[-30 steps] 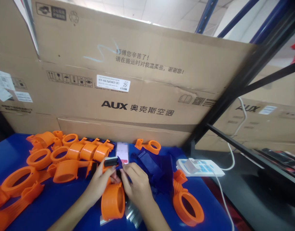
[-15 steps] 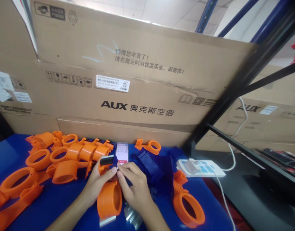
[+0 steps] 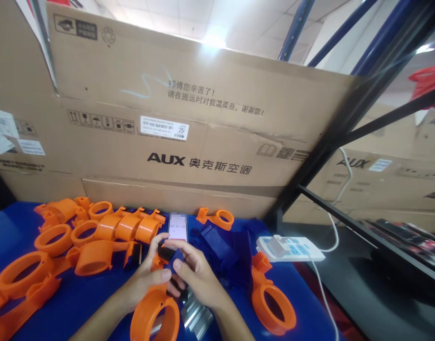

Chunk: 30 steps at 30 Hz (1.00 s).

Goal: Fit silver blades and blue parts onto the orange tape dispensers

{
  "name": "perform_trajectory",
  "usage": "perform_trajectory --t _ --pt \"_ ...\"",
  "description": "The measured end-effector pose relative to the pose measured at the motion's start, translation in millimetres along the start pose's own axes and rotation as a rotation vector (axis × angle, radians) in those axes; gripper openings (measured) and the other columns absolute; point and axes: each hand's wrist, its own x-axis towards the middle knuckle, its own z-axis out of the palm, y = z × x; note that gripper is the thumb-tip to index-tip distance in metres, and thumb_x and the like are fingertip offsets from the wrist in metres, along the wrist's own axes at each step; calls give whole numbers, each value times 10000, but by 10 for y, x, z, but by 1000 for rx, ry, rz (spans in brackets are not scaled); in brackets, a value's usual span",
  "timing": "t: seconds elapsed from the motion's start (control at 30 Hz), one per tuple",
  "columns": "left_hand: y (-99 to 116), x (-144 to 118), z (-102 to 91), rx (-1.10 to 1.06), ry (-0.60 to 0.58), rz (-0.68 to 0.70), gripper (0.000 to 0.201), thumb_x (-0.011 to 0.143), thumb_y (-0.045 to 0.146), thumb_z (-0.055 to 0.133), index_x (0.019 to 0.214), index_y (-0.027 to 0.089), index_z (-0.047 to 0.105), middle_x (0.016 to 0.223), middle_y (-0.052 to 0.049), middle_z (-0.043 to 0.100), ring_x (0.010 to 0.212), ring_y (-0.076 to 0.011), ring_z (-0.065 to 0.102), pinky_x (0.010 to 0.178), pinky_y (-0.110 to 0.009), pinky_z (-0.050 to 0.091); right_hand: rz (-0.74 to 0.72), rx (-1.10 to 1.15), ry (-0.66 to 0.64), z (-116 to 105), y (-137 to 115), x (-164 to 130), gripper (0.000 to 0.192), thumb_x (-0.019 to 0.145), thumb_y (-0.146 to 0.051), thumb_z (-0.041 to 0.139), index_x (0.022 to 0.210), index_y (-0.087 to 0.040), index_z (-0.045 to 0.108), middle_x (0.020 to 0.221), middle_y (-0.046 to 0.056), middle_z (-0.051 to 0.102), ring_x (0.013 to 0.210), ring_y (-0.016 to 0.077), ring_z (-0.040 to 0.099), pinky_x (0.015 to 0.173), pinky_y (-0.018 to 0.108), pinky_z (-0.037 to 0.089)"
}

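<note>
Both hands (image 3: 175, 277) pinch orange clamp (image 3: 155, 318) between them.

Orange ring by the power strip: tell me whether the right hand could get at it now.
Probably yes: the orange ring lies uncovered on the blue table, just right of the right hand, but that hand is busy holding a small dark part.

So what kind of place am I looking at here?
Likely a warehouse or small workshop: big AUX cartons stacked behind a blue table, blue rack beams overhead, and many orange rings laid out.
</note>
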Motion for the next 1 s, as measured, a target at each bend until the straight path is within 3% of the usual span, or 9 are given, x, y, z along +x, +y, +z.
perform_trajectory --t 0.1,0.23,0.5,0.63,0.7,0.8,0.9,1.0 --pt "51 46 10 31 37 75 663 796 362 832 1402 322 563 1238 -121 710 998 -312 749 845 -432 603 -79 -86 138 -18 29 26 491 917 -532 712 1315 -257 629 1194 100 673 874 199 668 725 314 579" --pt "131 96 76 201 71 203 438 836 342 802 1247 215 723 1270 -140 728 1228 -365 650 1048 -458 516 -150 -174 236 -45 63 50 520 901 -524 728 1329 -264 590 1005 56 661 893 215 633 816 354 565" --pt "111 93 68 355 34 241 465 895 357 740 1341 233 697 1299 -114 735 1132 -333 694 1014 -412 521 -117 -8 189 -14 -6 32 633 819 -580 791 1323 -263 575 902 16 581 806 197 601 740 313 543" --pt "69 105 18 367 113 227 422 850 363 781 1250 231 757 1268 -106 752 1125 -343 696 1020 -415 517 -142 -57 240 58 -1 11 616 834 -594 773 1319 -252 603 882 11 585 776 181 591 715 296 537" --pt "56 107 11 326 191 220 422 812 357 813 1212 228 773 1250 -107 760 1147 -346 690 1023 -408 517 -152 -118 301 105 8 8 570 882 -592 724 1324 -251 611 887 18 607 761 177 599 698 292 543" --pt "63 96 25 82 222 120 471 806 444 789 1205 194 765 1158 -141 784 1089 -369 722 952 -449 563 -109 -177 329 110 8 20 430 1033 -550 502 1318 -255 630 928 47 673 743 182 640 682 305 565" --pt "108 80 20 -197 197 -33 593 841 602 667 1162 113 766 963 -195 799 945 -401 754 817 -502 606 -112 -402 442 -63 -2 35 381 1087 -442 390 1285 -245 650 1042 84 719 903 225 682 811 365 572" --pt "151 87 -28 -290 216 -34 634 857 641 630 1148 94 767 870 -192 790 895 -383 756 776 -481 616 -147 -950 685 -394 5 21 307 1000 -369 570 1240 -209 677 1151 135 700 1129 325 602 990 487 476"
